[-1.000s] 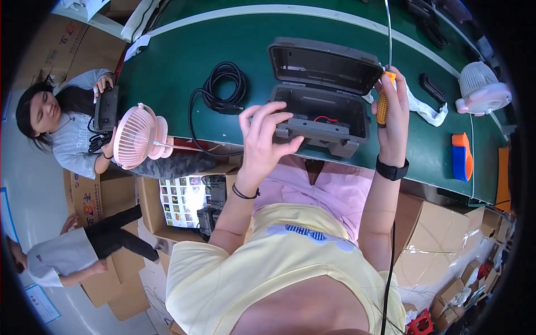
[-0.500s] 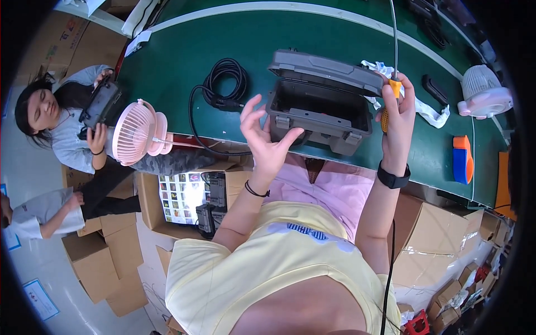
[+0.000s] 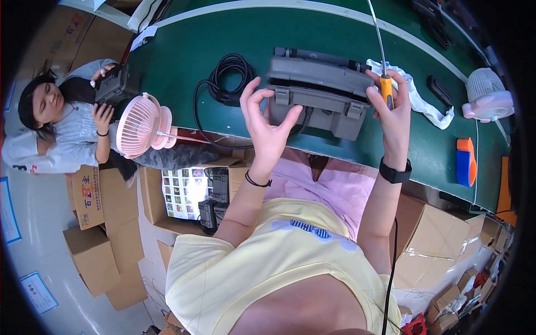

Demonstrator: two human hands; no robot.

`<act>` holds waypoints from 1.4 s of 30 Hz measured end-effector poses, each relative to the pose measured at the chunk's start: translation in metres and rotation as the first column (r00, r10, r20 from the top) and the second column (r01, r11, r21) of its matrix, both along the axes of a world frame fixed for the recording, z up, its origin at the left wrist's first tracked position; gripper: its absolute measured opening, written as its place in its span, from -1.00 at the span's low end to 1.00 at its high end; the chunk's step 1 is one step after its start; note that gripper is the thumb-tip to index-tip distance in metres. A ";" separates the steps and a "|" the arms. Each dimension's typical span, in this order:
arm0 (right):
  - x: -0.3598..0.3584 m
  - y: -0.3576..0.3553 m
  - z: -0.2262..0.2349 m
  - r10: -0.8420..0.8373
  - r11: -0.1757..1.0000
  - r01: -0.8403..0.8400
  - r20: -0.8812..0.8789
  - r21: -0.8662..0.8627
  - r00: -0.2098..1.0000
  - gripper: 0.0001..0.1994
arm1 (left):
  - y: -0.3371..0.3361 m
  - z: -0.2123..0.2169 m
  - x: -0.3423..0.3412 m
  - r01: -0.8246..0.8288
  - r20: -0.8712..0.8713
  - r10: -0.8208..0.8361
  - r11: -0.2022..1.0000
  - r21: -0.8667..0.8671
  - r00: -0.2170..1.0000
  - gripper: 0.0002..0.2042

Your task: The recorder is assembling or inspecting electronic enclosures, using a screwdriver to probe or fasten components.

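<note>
A dark grey plastic case (image 3: 314,103) with front latches stands near the bench's front edge, its lid (image 3: 321,71) lowered with a dark gap below. My left hand (image 3: 265,123) grips the case's left end, thumb across the front and fingers at the side. My right hand (image 3: 395,109) holds a screwdriver (image 3: 386,89) with a yellow-and-black handle, its long shaft pointing up and away. The thumb and fingertips of that hand are at the lid's right edge. A black cable (image 3: 229,146) runs from the case's front to a coil (image 3: 230,78) on the left.
On the green bench (image 3: 184,56) are a pink fan (image 3: 142,125), white crumpled strips (image 3: 430,114), a black handle-like part (image 3: 440,90), a white fan (image 3: 487,92) and an orange-and-blue tape dispenser (image 3: 464,162). At left, another person (image 3: 75,109) holds a similar case. Cartons (image 3: 435,240) stand below.
The case's lid has swung down from raised to nearly closed, hiding the inside. My right hand has shifted slightly left, tilting the screwdriver. The person at left has raised their case.
</note>
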State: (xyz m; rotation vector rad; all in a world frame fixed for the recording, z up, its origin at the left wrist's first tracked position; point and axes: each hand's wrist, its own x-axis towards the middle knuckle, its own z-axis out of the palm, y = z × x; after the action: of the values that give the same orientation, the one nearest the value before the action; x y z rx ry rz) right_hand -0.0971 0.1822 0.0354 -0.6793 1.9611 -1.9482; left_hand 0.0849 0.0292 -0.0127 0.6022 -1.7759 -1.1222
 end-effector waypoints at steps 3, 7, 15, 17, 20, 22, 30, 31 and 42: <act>0.004 0.002 -0.002 0.047 0.999 -0.047 0.017 0.025 0.999 -0.49 | -0.002 0.000 0.000 0.002 -0.009 -0.002 0.999 0.036 1.000 -0.47; 0.010 0.003 -0.007 0.048 0.998 -0.045 0.066 -0.036 0.997 -0.47 | -0.008 0.002 0.006 0.088 0.072 -0.081 0.991 -0.099 0.994 -0.58; 0.010 0.003 -0.010 0.046 0.997 -0.040 0.086 -0.066 0.995 -0.46 | -0.021 0.008 0.004 0.174 0.103 -0.153 0.956 -0.235 0.983 -0.24; 0.009 0.000 -0.008 0.054 0.997 -0.050 0.084 -0.052 0.995 -0.46 | -0.033 0.007 0.000 0.222 0.067 -0.212 0.945 -0.242 0.975 -0.16; 0.007 -0.001 -0.008 0.041 0.998 -0.037 0.085 -0.049 0.996 -0.46 | -0.037 0.003 -0.005 0.301 0.035 -0.299 0.940 -0.161 0.954 -0.20; 0.007 -0.004 -0.009 0.030 0.998 -0.025 0.089 -0.053 0.996 -0.46 | -0.035 0.003 -0.011 0.340 -0.085 -0.346 0.937 -0.078 0.934 -0.27; 0.042 -0.005 -0.008 -0.258 0.963 0.246 -0.117 -0.107 0.959 -0.69 | -0.025 0.008 -0.023 0.251 -0.120 -0.248 0.968 0.006 0.961 -0.44; 0.048 -0.005 -0.003 -0.229 0.971 0.220 -0.102 -0.095 0.968 -0.76 | -0.026 0.008 -0.023 0.258 -0.122 -0.255 0.966 0.009 0.959 -0.44; 0.045 -0.002 0.010 0.016 0.980 -0.016 -0.004 -0.199 1.000 -0.78 | -0.021 0.015 -0.016 0.297 -0.086 -0.292 0.954 0.050 0.953 -0.46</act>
State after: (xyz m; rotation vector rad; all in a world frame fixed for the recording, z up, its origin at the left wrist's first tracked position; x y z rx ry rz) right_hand -0.0525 0.1798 0.0458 -0.7446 1.7709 -2.1544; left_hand 0.0688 0.0084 0.0027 0.3298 -1.8081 -1.3892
